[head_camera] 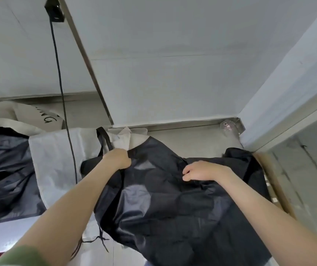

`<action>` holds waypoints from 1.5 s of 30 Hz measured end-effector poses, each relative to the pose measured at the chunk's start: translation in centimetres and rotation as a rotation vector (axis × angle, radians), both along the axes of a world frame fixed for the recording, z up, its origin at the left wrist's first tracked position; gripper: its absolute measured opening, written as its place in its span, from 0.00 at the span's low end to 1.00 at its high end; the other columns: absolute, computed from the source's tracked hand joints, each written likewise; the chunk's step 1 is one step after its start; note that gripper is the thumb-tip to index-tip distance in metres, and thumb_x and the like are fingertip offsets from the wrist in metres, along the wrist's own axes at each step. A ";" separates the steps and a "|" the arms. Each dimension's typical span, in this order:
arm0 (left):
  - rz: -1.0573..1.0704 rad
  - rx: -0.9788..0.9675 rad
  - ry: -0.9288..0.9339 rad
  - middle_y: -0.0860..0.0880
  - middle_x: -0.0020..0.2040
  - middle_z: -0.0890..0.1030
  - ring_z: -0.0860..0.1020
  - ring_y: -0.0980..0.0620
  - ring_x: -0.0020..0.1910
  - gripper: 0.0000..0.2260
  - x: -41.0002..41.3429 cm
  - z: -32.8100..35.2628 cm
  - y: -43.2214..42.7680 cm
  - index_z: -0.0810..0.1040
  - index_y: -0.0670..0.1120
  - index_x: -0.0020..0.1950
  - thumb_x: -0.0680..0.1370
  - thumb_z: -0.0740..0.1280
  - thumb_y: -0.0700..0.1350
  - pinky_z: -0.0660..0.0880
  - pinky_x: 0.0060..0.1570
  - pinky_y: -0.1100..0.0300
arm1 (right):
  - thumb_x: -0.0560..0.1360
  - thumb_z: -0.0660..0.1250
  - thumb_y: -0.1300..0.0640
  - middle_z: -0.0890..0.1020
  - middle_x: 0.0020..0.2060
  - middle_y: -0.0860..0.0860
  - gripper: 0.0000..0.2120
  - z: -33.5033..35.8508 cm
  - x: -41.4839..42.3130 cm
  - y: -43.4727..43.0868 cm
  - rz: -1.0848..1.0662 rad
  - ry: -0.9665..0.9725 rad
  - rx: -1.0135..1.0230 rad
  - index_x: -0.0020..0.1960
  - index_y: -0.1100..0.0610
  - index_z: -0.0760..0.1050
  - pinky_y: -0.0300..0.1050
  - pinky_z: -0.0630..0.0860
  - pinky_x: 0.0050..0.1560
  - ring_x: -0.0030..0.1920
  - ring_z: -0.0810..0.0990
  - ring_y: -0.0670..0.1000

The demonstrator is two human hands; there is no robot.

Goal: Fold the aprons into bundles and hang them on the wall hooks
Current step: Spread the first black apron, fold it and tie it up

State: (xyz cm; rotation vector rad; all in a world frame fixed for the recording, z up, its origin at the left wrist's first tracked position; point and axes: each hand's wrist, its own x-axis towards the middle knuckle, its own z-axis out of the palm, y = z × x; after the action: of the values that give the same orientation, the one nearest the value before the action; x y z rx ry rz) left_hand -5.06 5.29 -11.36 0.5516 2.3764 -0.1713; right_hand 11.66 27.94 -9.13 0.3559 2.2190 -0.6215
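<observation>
Pale grey wall panels [173, 35] rise behind a dull metal surface [192, 137]. At the left, a white woven sack [54, 160] holds crumpled dark cloth [6, 169], and a thin black cable [60, 83] hangs before it. The left hand [118, 157] grips the shiny black nylon apron [173, 208] at its upper edge, beside the black neck strap [104, 139]. The right hand [201, 171] pinches a crease near the middle. The apron lies spread on the surface. For a tidy bundle, pull the cloth taut, match edges, tuck the loose ties [102, 239] inside, and leave the strap free for hanging.
</observation>
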 end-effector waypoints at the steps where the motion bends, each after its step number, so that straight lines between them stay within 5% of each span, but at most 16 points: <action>1: 0.038 0.079 0.116 0.41 0.58 0.78 0.76 0.42 0.57 0.18 -0.2 0.0 0.9 0.74 0.40 0.60 0.80 0.56 0.51 0.72 0.57 0.50 | 0.76 0.63 0.51 0.71 0.69 0.57 0.25 -0.4 -0.7 0.8 -0.085 0.133 0.006 0.70 0.61 0.68 0.52 0.66 0.68 0.68 0.69 0.57; 3: 0.059 0.293 0.233 0.41 0.65 0.72 0.71 0.40 0.63 0.22 -0.1 0.2 2.9 0.69 0.41 0.67 0.79 0.58 0.55 0.70 0.56 0.49 | 0.73 0.67 0.52 0.64 0.74 0.53 0.35 -1.3 -1.5 2.1 -0.119 0.254 0.078 0.76 0.55 0.57 0.53 0.63 0.70 0.72 0.62 0.56; 5: 0.005 0.418 0.137 0.45 0.69 0.69 0.69 0.43 0.67 0.27 0.4 0.1 4.8 0.67 0.45 0.70 0.78 0.59 0.61 0.68 0.61 0.49 | 0.71 0.70 0.50 0.61 0.74 0.52 0.41 -2.7 -1.6 2.7 -0.027 0.178 0.169 0.77 0.53 0.52 0.54 0.61 0.70 0.72 0.60 0.57; 9: 0.036 0.445 -0.014 0.49 0.43 0.78 0.78 0.44 0.53 0.23 0.7 -1.8 6.6 0.75 0.45 0.44 0.74 0.62 0.66 0.72 0.45 0.54 | 0.75 0.66 0.55 0.75 0.55 0.54 0.15 -6.1 -1.2 2.5 -0.063 0.249 0.196 0.61 0.57 0.72 0.50 0.72 0.57 0.57 0.74 0.57; 11: 0.090 0.450 0.011 0.46 0.50 0.79 0.77 0.43 0.55 0.28 0.7 -2.3 7.0 0.75 0.43 0.52 0.72 0.62 0.68 0.74 0.48 0.51 | 0.77 0.63 0.58 0.76 0.46 0.53 0.05 -6.6 -1.1 2.2 -0.107 0.323 0.170 0.50 0.58 0.73 0.50 0.74 0.49 0.49 0.75 0.56; 13: 0.159 0.479 0.059 0.46 0.60 0.75 0.73 0.43 0.62 0.35 0.5 -2.1 7.4 0.70 0.43 0.66 0.71 0.64 0.68 0.73 0.58 0.48 | 0.76 0.61 0.59 0.74 0.43 0.51 0.02 -6.1 -1.2 2.0 -0.140 0.385 0.139 0.45 0.56 0.70 0.48 0.72 0.43 0.45 0.73 0.54; 17: 0.267 0.641 -0.290 0.48 0.43 0.82 0.80 0.49 0.47 0.22 -0.6 -1.1 7.2 0.79 0.41 0.46 0.74 0.66 0.61 0.73 0.50 0.57 | 0.75 0.63 0.58 0.73 0.42 0.48 0.06 -3.5 -1.2 1.6 -0.149 0.481 0.067 0.42 0.52 0.66 0.46 0.71 0.44 0.44 0.72 0.52; 20: 0.290 0.729 -0.281 0.48 0.37 0.75 0.74 0.51 0.39 0.18 -0.6 0.8 6.6 0.75 0.45 0.40 0.76 0.65 0.60 0.69 0.44 0.58 | 0.77 0.65 0.47 0.78 0.44 0.44 0.06 -0.5 -1.3 1.3 -0.393 0.381 -0.334 0.46 0.48 0.72 0.40 0.70 0.44 0.43 0.74 0.46; 22: 0.280 0.879 -0.279 0.48 0.35 0.69 0.69 0.52 0.37 0.18 -0.1 2.3 6.4 0.70 0.46 0.37 0.78 0.63 0.59 0.64 0.41 0.58 | 0.80 0.57 0.43 0.79 0.53 0.44 0.12 1.2 -2.2 1.0 -0.592 0.310 -0.599 0.58 0.46 0.73 0.38 0.72 0.42 0.38 0.75 0.46; 25: 0.268 1.072 -0.325 0.52 0.31 0.64 0.63 0.56 0.32 0.18 0.6 4.9 6.3 0.65 0.47 0.33 0.80 0.62 0.54 0.59 0.36 0.60 | 0.82 0.55 0.48 0.79 0.57 0.45 0.16 2.1 -4.3 0.3 -0.525 0.173 -0.508 0.69 0.42 0.66 0.38 0.70 0.32 0.34 0.74 0.49; 28: 0.241 1.157 -0.299 0.53 0.31 0.62 0.61 0.59 0.29 0.17 0.6 6.7 5.6 0.64 0.46 0.33 0.81 0.62 0.49 0.58 0.31 0.65 | 0.79 0.57 0.50 0.79 0.60 0.54 0.17 2.0 -5.3 -1.0 -0.410 -0.152 -0.387 0.66 0.48 0.72 0.44 0.75 0.44 0.49 0.79 0.53; 31: 0.255 1.175 -0.302 0.49 0.33 0.65 0.64 0.56 0.33 0.15 0.1 7.3 4.4 0.69 0.44 0.35 0.81 0.62 0.48 0.59 0.35 0.63 | 0.81 0.58 0.47 0.81 0.52 0.55 0.18 2.9 -4.4 -2.2 -0.485 -0.291 -0.394 0.58 0.58 0.78 0.43 0.77 0.47 0.49 0.81 0.54; 36: 0.243 1.190 -0.409 0.49 0.49 0.83 0.78 0.59 0.47 0.10 0.3 8.0 2.7 0.81 0.50 0.43 0.81 0.62 0.44 0.71 0.51 0.68 | 0.80 0.60 0.62 0.80 0.47 0.49 0.09 3.5 -4.1 -3.9 -0.634 -0.011 -0.708 0.55 0.51 0.74 0.40 0.78 0.45 0.45 0.79 0.47; 41: 0.188 1.247 -0.550 0.53 0.55 0.83 0.78 0.57 0.58 0.11 1.2 9.1 2.4 0.83 0.52 0.53 0.82 0.60 0.43 0.72 0.61 0.64 | 0.80 0.61 0.61 0.82 0.53 0.53 0.16 3.8 -5.0 -4.8 -0.691 0.083 -0.807 0.67 0.54 0.71 0.44 0.79 0.49 0.51 0.81 0.52; 45: 0.224 1.268 -0.516 0.51 0.56 0.82 0.79 0.58 0.56 0.10 1.3 9.4 2.1 0.81 0.50 0.57 0.81 0.62 0.44 0.73 0.57 0.65 | 0.76 0.65 0.63 0.81 0.33 0.54 0.03 4.6 -5.1 -4.8 -0.829 0.256 -0.805 0.46 0.61 0.77 0.44 0.71 0.34 0.34 0.77 0.54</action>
State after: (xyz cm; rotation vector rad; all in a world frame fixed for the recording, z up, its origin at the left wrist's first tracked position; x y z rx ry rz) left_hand -3.79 7.40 -2.01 0.7305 1.7556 1.4641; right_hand 6.55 23.10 -4.52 0.7891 1.7693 -1.9962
